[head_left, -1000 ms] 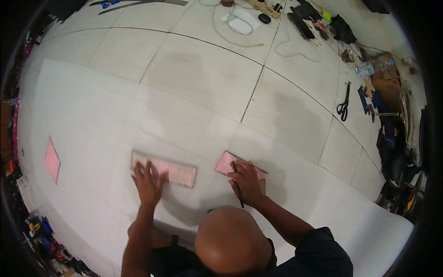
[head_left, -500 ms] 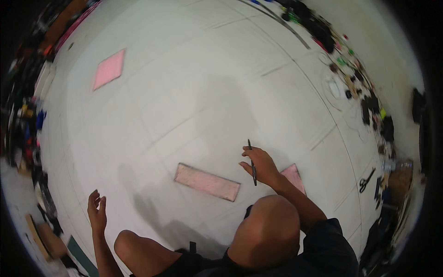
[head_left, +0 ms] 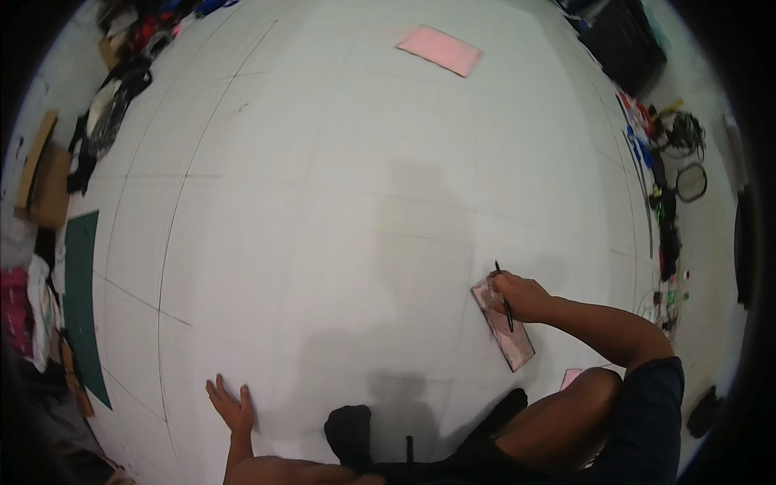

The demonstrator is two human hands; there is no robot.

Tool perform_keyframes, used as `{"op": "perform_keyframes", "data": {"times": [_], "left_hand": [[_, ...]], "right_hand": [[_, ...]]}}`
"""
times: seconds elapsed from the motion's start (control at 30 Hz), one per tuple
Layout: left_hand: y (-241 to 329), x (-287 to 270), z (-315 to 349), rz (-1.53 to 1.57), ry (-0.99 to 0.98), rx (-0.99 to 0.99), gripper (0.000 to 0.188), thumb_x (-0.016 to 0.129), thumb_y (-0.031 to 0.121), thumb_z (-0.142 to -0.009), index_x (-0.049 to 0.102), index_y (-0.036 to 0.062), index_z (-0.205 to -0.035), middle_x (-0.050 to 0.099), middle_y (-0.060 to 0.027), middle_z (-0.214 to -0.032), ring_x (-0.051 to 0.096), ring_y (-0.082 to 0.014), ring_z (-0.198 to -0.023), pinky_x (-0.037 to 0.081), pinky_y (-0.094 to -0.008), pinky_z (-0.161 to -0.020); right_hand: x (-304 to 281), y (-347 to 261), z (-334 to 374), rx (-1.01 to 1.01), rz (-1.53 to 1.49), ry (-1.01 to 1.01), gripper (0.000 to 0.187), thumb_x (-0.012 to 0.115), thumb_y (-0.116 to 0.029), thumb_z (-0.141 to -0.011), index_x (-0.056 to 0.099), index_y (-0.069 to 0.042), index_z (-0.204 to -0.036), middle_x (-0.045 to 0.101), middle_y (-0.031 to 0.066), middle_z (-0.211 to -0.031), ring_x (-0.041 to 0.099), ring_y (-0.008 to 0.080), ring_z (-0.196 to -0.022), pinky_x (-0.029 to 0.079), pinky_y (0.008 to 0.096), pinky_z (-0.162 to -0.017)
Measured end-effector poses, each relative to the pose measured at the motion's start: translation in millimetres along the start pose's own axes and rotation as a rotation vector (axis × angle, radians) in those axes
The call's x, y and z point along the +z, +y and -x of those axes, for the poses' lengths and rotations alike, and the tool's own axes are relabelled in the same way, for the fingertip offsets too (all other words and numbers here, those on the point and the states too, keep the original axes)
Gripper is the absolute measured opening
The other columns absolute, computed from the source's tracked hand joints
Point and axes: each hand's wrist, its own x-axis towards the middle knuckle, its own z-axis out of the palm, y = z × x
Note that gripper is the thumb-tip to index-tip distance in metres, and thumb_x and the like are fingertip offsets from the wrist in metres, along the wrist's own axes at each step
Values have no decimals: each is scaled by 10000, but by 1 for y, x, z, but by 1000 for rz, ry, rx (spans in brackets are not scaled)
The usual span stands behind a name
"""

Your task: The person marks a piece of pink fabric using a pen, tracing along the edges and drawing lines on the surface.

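My right hand (head_left: 524,299) is closed around a slim black pen (head_left: 508,311) and sits over the upper end of a pink rectangular strip (head_left: 516,346) with dark edges. Part of the strip is hidden beneath that hand; whether the fingers also grip it I cannot tell. My left hand (head_left: 232,411) is open with its fingers spread, low on the left against the pale floor (head_left: 307,242). A larger pink rectangle (head_left: 440,51) lies far off at the top. Beside my right knee, a small pink piece (head_left: 571,378) shows in part.
A long dark green mat (head_left: 84,307) lies along the left, with a cardboard box (head_left: 48,182) beyond it. Mixed clutter lines the right wall, including a racket-shaped object (head_left: 692,183) and a large black item (head_left: 624,47). My feet and knees take up the near edge.
The whole view has turned. My right hand, still with the pen, has come over the pink strip from a spot beside it. My left hand's fingers have spread out.
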Motion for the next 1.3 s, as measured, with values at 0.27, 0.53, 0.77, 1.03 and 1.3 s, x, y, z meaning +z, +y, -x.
{"op": "perform_keyframes", "data": {"times": [0.27,0.53,0.77,1.03,1.3], "left_hand": [[-8,17,17,-100,124,27,791,617,453,-964,386,24,-1588,244,-291,-1674,216,-486,-1543,184,-620,-1245],[-20,48,15,-234,305,150,800,488,620,-1017,449,32,-1558,331,-246,-1615,270,-423,-1536,270,-598,-1224],[-21,57,7,-252,125,123,824,393,697,-1031,460,58,-1547,354,-219,-1602,278,-401,-1533,281,-585,-1220],[-22,59,26,-335,86,7,783,365,707,-1035,410,150,-1583,349,-227,-1617,296,-402,-1530,276,-585,-1222],[-7,45,-17,-417,156,-51,742,358,701,-1041,367,228,-1614,345,-233,-1631,313,-397,-1527,271,-576,-1228]], "right_hand": [[71,-38,-19,440,-43,461,377,701,-282,-970,526,-24,-1180,578,270,-1226,594,481,-1111,521,546,-904],[197,-125,-45,918,-228,957,509,683,-288,-987,533,18,-1364,559,265,-1318,521,446,-1236,417,550,-1039],[165,-259,-112,893,-264,785,613,696,-389,-971,530,-54,-1457,508,309,-1458,487,494,-1325,428,605,-1035],[164,-266,-69,661,-170,653,637,728,-438,-940,547,-137,-1471,506,233,-1509,494,383,-1375,392,605,-1066],[231,-263,-4,696,-182,766,589,668,-459,-983,544,-157,-1473,430,235,-1602,395,405,-1497,352,671,-1133]]}}
